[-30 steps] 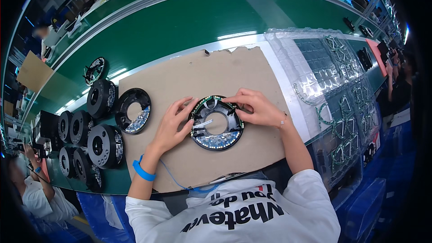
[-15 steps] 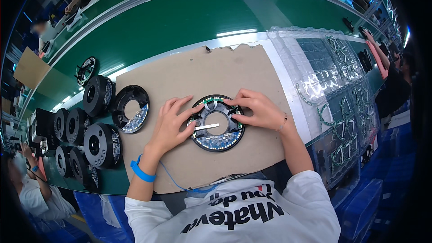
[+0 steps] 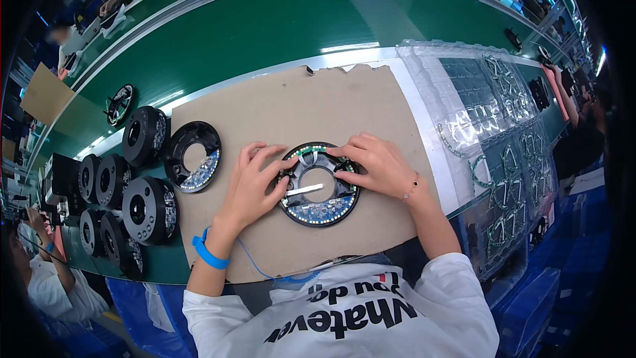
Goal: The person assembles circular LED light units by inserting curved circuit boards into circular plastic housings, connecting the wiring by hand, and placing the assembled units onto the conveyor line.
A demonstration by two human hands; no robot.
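A round black ring-shaped housing (image 3: 340, 189) lies on the cardboard sheet in front of me, with a round hole in its middle. A blue circuit board (image 3: 319, 212) fills its near part. Small light LEDs line the rim, and a curved green LED strip (image 3: 312, 153) runs along the far edge. One white strip (image 3: 305, 189) points inward from the left side over the hole. My left hand (image 3: 252, 184) grips the housing's left rim, thumb and fingers bent. Across from it, my right hand (image 3: 376, 167) pinches the upper right rim; its fingertips cover part of the strip.
Another black ring housing (image 3: 193, 176) lies left on the cardboard (image 3: 265, 106). Several round black units (image 3: 150, 211) stand beyond it on the green table (image 3: 265, 40). At right, clear plastic trays (image 3: 457, 119) hold curved green strips. A blue cord (image 3: 252, 258) trails from my wristband. Other people work nearby.
My right hand's fingers have shifted slightly left along the upper rim, the thumb further over the housing. The left hand stays on the left rim, and the housing has hardly moved.
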